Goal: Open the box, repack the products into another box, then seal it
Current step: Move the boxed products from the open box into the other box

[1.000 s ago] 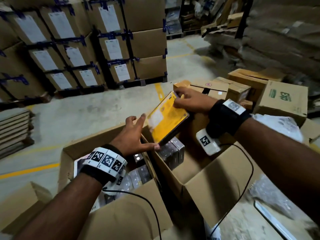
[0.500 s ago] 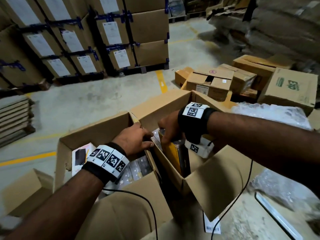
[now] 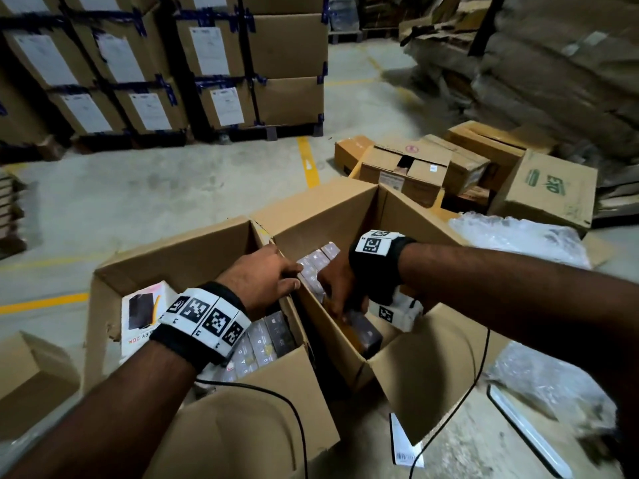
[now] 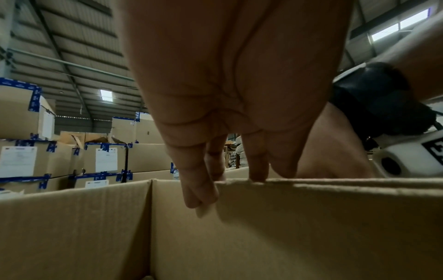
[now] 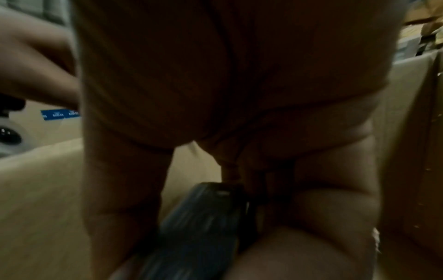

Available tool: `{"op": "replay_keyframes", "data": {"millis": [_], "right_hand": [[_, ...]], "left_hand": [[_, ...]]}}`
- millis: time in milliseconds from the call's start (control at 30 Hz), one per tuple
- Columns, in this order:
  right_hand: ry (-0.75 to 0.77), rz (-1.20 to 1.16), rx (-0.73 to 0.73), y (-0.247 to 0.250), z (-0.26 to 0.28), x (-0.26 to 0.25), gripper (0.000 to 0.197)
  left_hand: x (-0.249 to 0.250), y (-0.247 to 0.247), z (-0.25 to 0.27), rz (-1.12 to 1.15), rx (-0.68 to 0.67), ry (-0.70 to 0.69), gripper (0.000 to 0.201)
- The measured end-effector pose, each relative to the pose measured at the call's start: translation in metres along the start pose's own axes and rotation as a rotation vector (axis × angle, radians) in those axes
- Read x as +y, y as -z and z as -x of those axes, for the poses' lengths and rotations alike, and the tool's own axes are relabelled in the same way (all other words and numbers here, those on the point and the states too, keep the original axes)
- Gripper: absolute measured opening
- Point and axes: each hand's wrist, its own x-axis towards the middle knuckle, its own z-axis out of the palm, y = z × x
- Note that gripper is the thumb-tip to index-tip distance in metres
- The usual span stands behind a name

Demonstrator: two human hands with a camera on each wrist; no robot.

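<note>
Two open cardboard boxes stand side by side. The left box (image 3: 173, 250) holds several grey-topped product boxes (image 3: 266, 344) and a white one (image 3: 138, 316) lying flat. The right box (image 3: 328, 209) has a few product boxes (image 3: 316, 261) standing in its far left corner. My left hand (image 3: 266, 281) grips the cardboard wall (image 4: 311, 217) between the two boxes, its fingers (image 4: 199, 181) hooked over the rim. My right hand (image 3: 340, 285) is down inside the right box, gripping a dark-edged yellow product box (image 3: 364, 335) (image 5: 206, 217) on end between thumb and fingers.
Loose cartons (image 3: 408, 167) and one with green print (image 3: 546, 188) lie on the floor behind the right box. Bubble wrap (image 3: 518, 236) sits to the right. Taped cartons on pallets (image 3: 214, 63) stand at the back. A small open carton (image 3: 31, 382) is at lower left.
My right hand has lowered the yellow product box from above the boxes down into the right box. My left hand left the product and took hold of the wall between the boxes.
</note>
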Motion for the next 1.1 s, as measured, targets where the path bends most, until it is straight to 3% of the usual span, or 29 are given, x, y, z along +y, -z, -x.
{"op": "replay_keyframes", "data": {"millis": [67,267,400,533,600,633,700,767,900,967,1100], "right_hand": [[-0.008,0.038,-0.032,-0.001,-0.001,-0.004,0.04],[0.004,0.348,0.023,-0.005,-0.001,-0.016,0.025],[0.001,0.283,-0.033,-0.001,-0.007,-0.015,0.021],[0.0,0.208,0.022,-0.011,-0.025,-0.013,0.026],[-0.018,0.278,0.012,-0.017,-0.031,-0.013,0.012],[-0.026,0.316,0.058,-0.018,-0.032,-0.011,0.006],[-0.015,0.365,0.161,-0.017,-0.03,-0.01,0.019],[0.013,0.375,0.235,-0.018,-0.024,-0.009,0.004],[0.031,0.372,0.361,-0.011,-0.011,-0.01,0.009],[0.022,0.28,0.385,0.004,0.011,-0.012,0.018],[0.031,0.215,0.62,0.033,0.082,-0.022,0.025]], "left_hand": [[0.0,0.0,-0.001,-0.002,-0.003,-0.002,0.041],[-0.004,-0.005,0.002,0.015,0.008,-0.014,0.042],[-0.006,-0.008,0.002,0.026,0.028,-0.027,0.041],[-0.006,-0.01,0.002,0.025,0.028,-0.028,0.042],[-0.006,-0.009,0.0,0.023,0.031,-0.029,0.042],[-0.007,-0.009,0.0,0.019,0.033,-0.028,0.042],[-0.006,-0.009,0.0,0.017,0.024,-0.022,0.042],[-0.005,-0.009,0.002,0.015,0.008,-0.017,0.042],[-0.006,-0.004,0.007,-0.02,-0.03,-0.059,0.046],[-0.009,0.002,0.014,0.002,-0.034,-0.105,0.051],[-0.034,0.025,0.042,0.097,0.072,-0.101,0.057]]}}
